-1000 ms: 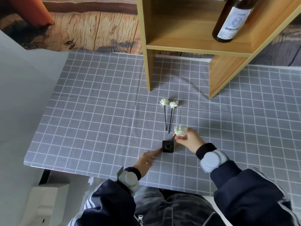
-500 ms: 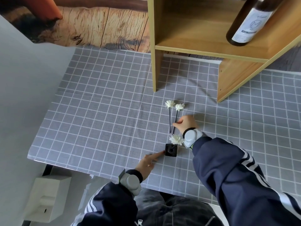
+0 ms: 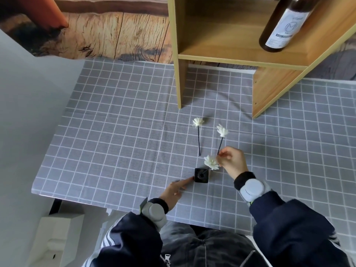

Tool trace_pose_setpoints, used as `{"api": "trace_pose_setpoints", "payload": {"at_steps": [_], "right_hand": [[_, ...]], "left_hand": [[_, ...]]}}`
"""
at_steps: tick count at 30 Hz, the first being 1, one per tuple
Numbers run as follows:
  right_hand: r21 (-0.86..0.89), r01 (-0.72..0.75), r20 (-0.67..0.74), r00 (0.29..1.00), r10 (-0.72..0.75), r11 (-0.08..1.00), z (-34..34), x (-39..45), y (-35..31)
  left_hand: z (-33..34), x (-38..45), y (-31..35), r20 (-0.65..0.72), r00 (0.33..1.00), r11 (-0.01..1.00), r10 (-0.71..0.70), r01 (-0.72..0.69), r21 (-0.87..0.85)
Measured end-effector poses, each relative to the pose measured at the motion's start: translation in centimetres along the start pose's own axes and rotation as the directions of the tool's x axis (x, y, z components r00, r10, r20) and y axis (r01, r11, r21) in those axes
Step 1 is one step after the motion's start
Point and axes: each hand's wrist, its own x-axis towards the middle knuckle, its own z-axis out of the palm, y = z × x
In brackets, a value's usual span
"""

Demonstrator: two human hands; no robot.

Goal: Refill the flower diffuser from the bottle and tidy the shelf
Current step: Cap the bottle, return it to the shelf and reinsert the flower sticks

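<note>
While the small black square diffuser jar (image 3: 201, 175) sits near the front edge of the grey checked tablecloth (image 3: 115, 132), its left side is touched by the left hand (image 3: 174, 191), index finger extended. Three white flower reeds are counted: one (image 3: 211, 162) stands in the jar, leaning right; one (image 3: 198, 132) lies flat, head toward the wooden shelf (image 3: 221, 60); one (image 3: 222, 134) is pinched at its stem end by the right hand (image 3: 232, 162), head pointing up-right. One brown labelled bottle (image 3: 283, 26) stands on the shelf.

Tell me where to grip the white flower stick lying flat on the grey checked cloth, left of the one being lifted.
Pinch the thin black stem of the flat white flower stick near its lower end, coming from above on the near side. It lies straight on the grey checked cloth with its fluffy white head pointing toward the wooden shelf, so this probably spares the petals.
</note>
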Motion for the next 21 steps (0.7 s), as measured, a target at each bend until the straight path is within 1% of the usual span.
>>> {"api": "trace_pose_setpoints", "payload": {"at_steps": [2, 4, 7, 10, 13, 15, 17, 19, 21], "right_hand": [[0.118, 0.021, -0.016, 1.000, -0.019, 0.993, -0.1, -1.5, -0.2], [0.201, 0.043, -0.030, 0.999, -0.037, 0.979, 0.1, -2.7, -0.5], [0.232, 0.064, -0.024, 0.998, -0.060, 0.971, 0.8, -3.8, -0.5], [0.170, 0.098, -0.008, 0.995, -0.098, 0.981, 1.6, -4.5, -0.1], [0.033, 0.157, -0.005, 0.988, -0.157, 0.987, 2.0, -5.0, 0.2], [-0.048, 0.184, 0.031, 0.983, -0.182, 0.982, 2.2, -5.4, 0.3], [-0.103, 0.203, 0.112, 0.975, -0.191, 0.974, 2.3, -5.6, 0.8], [-0.150, 0.203, 0.127, 0.974, -0.185, 0.967, 2.4, -5.5, 1.3], [-0.133, 0.178, 0.107, 0.981, -0.165, 0.975, 2.0, -5.5, 1.3]], "left_hand": [[-0.1, 0.1, 0.2, 0.000, 1.000, 1.000, 0.015, -0.015, 0.020], [-0.1, 0.1, 0.1, -0.002, 1.000, 0.999, 0.025, -0.025, 0.035], [-0.1, -0.2, -0.4, 0.019, 1.000, 0.999, 0.023, -0.022, -0.026], [-0.2, 0.1, -0.9, -0.013, 1.000, 0.998, 0.026, -0.026, -0.052], [0.0, 0.3, -1.2, -0.003, 0.999, 0.996, 0.053, -0.053, -0.078], [0.0, 0.3, -1.4, 0.023, 0.999, 0.981, 0.025, -0.020, -0.191], [-0.1, 0.3, -1.4, 0.033, 0.999, 0.955, -0.014, 0.023, -0.297], [0.0, 0.4, -1.4, 0.048, 0.999, 0.951, 0.001, 0.014, -0.308], [0.0, 0.4, -1.6, 0.042, 0.999, 0.956, 0.004, 0.009, -0.292]]}}
